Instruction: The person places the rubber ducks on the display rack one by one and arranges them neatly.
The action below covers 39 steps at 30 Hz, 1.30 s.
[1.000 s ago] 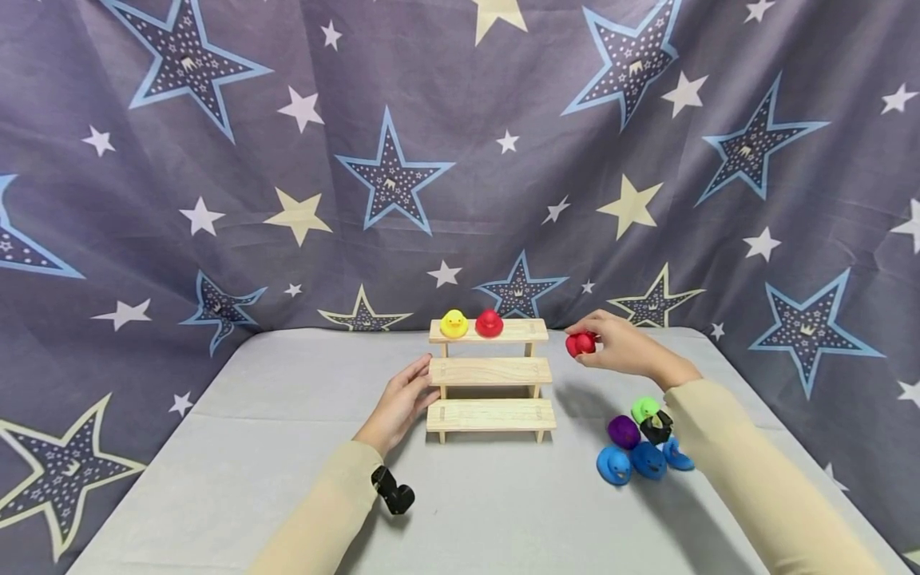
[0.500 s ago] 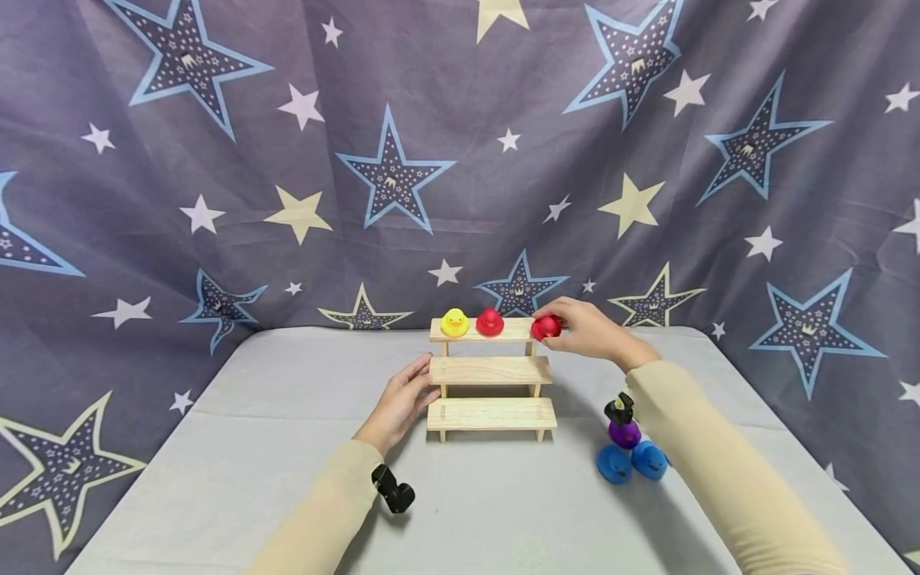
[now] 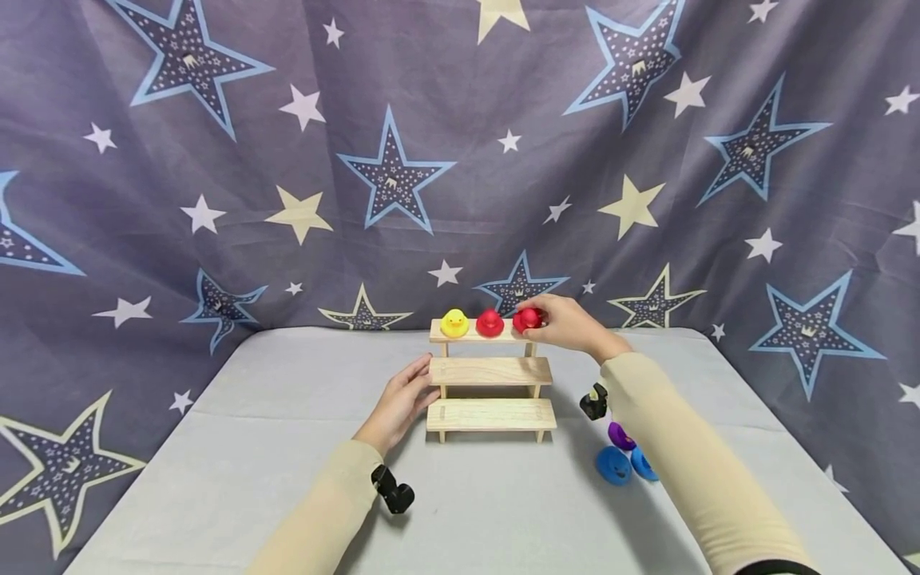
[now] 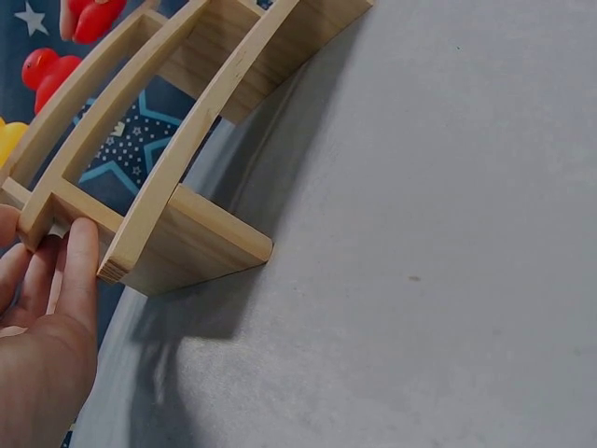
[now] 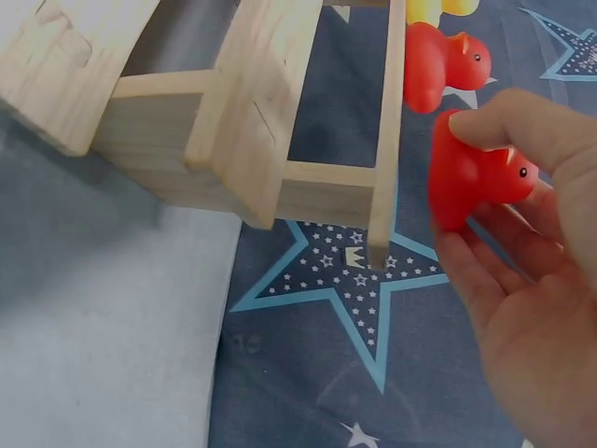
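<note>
A three-step wooden display stand (image 3: 491,371) is in the middle of the head view. My left hand (image 3: 399,403) grips its left side at the middle shelf; in the left wrist view the fingers (image 4: 80,271) reach under that shelf's end. A red rubber duck (image 5: 466,177) is pinched between the thumb and fingers of my right hand (image 3: 568,323), at the right end of the top shelf. The right wrist view shows a narrow gap between the duck's base and the shelf. A yellow rubber duck (image 3: 454,323) and another red rubber duck (image 3: 490,323) sit on the top shelf.
Blue rubber ducks (image 3: 614,465) and a purple one (image 3: 621,436) lie on the grey-covered table (image 3: 302,447), partly hidden behind my right sleeve (image 3: 690,455). A star-patterned curtain (image 3: 460,160) hangs behind the table. Black wrist-worn devices (image 3: 393,489) are on both sleeves.
My right hand has carried the red rubber duck leftward, from beside the stand to over the top shelf's right end. My left hand stays on the stand.
</note>
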Available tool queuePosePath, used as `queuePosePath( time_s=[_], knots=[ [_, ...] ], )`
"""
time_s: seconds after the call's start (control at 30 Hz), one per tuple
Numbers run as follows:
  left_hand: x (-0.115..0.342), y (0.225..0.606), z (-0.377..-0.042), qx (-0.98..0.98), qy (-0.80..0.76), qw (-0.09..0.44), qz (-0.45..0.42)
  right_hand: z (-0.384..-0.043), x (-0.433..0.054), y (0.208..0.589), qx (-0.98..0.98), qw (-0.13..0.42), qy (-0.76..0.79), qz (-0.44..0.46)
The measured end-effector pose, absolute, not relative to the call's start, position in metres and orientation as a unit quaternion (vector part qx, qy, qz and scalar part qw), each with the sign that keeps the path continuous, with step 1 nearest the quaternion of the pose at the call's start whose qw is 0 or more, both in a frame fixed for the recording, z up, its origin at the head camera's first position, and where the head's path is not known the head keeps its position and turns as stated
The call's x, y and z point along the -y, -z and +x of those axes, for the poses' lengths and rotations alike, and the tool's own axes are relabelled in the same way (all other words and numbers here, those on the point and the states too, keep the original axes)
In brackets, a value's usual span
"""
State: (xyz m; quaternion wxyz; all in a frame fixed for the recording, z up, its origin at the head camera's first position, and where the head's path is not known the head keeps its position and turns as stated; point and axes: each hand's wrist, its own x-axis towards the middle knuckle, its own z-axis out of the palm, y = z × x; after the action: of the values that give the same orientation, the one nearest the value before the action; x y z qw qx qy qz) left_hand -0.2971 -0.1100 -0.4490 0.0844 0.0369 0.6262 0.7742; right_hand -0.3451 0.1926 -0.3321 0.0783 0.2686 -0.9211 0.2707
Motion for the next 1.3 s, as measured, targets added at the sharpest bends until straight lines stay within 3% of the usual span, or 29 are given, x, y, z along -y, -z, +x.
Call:
queuePosePath(
  time_s=[1.3],
  knots=[
    [0.109, 0.449, -0.297, -0.62, -0.779, 0.082, 0.043, -0.355, -0.189, 0.346, 0.918, 0.018, -0.328, 0.222]
  ],
)
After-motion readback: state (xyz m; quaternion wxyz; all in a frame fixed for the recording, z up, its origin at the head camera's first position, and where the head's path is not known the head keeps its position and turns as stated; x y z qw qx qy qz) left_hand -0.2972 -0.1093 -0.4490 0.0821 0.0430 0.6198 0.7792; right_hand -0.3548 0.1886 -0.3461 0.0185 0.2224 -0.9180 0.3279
